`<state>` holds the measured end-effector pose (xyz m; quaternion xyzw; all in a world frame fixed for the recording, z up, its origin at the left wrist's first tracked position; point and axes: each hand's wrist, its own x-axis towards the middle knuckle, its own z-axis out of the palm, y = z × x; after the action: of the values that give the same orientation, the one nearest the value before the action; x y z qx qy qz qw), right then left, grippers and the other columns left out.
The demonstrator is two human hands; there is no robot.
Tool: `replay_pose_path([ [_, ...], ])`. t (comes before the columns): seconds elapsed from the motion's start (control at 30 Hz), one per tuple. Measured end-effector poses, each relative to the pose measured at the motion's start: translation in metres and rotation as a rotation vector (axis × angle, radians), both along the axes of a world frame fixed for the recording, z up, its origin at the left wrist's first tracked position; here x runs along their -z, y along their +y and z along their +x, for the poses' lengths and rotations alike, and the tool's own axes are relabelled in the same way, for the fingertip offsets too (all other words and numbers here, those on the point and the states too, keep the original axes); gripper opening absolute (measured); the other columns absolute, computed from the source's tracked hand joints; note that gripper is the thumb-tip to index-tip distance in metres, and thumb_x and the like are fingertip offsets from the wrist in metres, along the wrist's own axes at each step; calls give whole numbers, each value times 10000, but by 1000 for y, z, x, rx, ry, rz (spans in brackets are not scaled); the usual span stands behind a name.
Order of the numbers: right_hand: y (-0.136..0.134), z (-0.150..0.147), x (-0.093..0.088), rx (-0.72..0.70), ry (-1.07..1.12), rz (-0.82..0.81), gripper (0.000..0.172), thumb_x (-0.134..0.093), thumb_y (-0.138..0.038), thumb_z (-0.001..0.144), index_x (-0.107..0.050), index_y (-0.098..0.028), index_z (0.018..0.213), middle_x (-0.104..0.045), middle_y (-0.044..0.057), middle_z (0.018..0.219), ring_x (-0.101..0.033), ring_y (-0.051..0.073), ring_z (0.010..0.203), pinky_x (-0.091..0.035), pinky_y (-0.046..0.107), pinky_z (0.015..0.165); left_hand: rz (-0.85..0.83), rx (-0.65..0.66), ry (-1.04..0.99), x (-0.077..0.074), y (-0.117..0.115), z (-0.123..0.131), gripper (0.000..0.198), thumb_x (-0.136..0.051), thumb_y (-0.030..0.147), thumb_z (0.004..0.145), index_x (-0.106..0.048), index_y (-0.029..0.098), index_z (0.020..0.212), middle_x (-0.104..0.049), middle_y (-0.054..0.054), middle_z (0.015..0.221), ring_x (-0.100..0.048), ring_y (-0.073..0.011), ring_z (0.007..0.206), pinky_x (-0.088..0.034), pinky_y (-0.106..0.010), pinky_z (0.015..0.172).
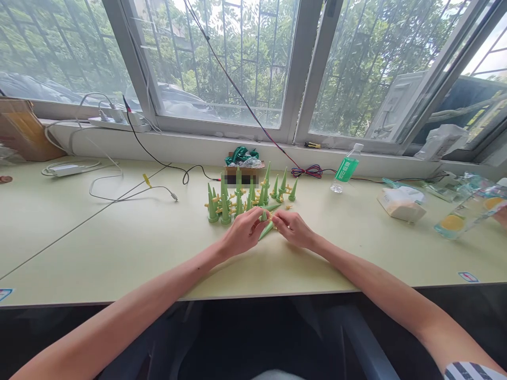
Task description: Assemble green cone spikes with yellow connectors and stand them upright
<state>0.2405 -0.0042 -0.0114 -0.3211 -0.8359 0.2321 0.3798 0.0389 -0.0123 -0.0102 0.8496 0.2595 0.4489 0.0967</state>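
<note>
My left hand (245,230) is closed around a green plastic watering spike (264,216), whose end shows between the fingers. Close beside it, my right hand (293,228) pinches a small yellow valve (271,216) at the spike; whether the two parts are joined cannot be made out. Under and between my hands lies another green spike (266,230) on its side. Just beyond them, several green cone-shaped spikes (225,210) stand points up in a cluster, many with yellow valves on their sides. A loose yellow valve (289,207) rests on the table near my right fingers.
Behind the spikes stands a small cardboard box (253,173) with green wrapping in it. To the right are a water bottle (345,169), a tissue pack (402,203) and a clear bag (469,208). Cables (119,195) cross the table (130,253) at left, below the window ledge.
</note>
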Motion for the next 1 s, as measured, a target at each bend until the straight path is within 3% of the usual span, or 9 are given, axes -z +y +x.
replay_pose_path([
  [0.5, 6, 0, 6, 23, -35, 77, 509, -298, -526, 1018, -331, -206, 624, -333, -46, 535, -302, 99, 507, -271, 246, 512, -22, -13, -12, 0, -1, -1, 80, -521, 220, 949, -583, 173, 967, -575, 16, 732, -431, -48, 455, -370, -182, 476],
  [0.7, 4, -1, 4, 27, -44, 75, 507, -333, -529, 1008, -335, -200, 622, -298, -47, 571, -280, 97, 532, -255, 243, 516, -202, 19, -123, -5, -3, 2, 117, -537, 264, 943, -555, 161, 891, -651, -44, 898, -510, -44, 465, -445, -182, 454],
  [0.83, 2, -1, 3, 14, -4, 14, 360, -455, -512, 974, -498, -190, 820, -364, -71, 560, -298, 89, 498, -276, 228, 500, -349, 43, -192, -5, -3, 2, 133, -565, 300, 937, -559, 167, 922, -593, 16, 667, -521, -64, 412, -442, -179, 398],
  [0.93, 1, 0, 3, -8, 47, -5, 330, -563, -490, 926, -512, -185, 1042, -427, -85, 559, -350, 90, 475, -324, 218, 496, -423, 77, -252, -6, -3, 2, 151, -584, 325, 932, -566, 175, 935, -507, 59, 519, -513, -80, 373, -416, -171, 349],
  [1.0, 1, 0, 3, -8, 62, 16, 329, -581, -478, 917, -517, -184, 1050, -459, -78, 566, -385, 93, 481, -360, 221, 511, -453, 90, -278, -7, -3, 2, 166, -589, 339, 931, -565, 175, 928, -492, 65, 486, -512, -86, 360, -409, -170, 329],
])
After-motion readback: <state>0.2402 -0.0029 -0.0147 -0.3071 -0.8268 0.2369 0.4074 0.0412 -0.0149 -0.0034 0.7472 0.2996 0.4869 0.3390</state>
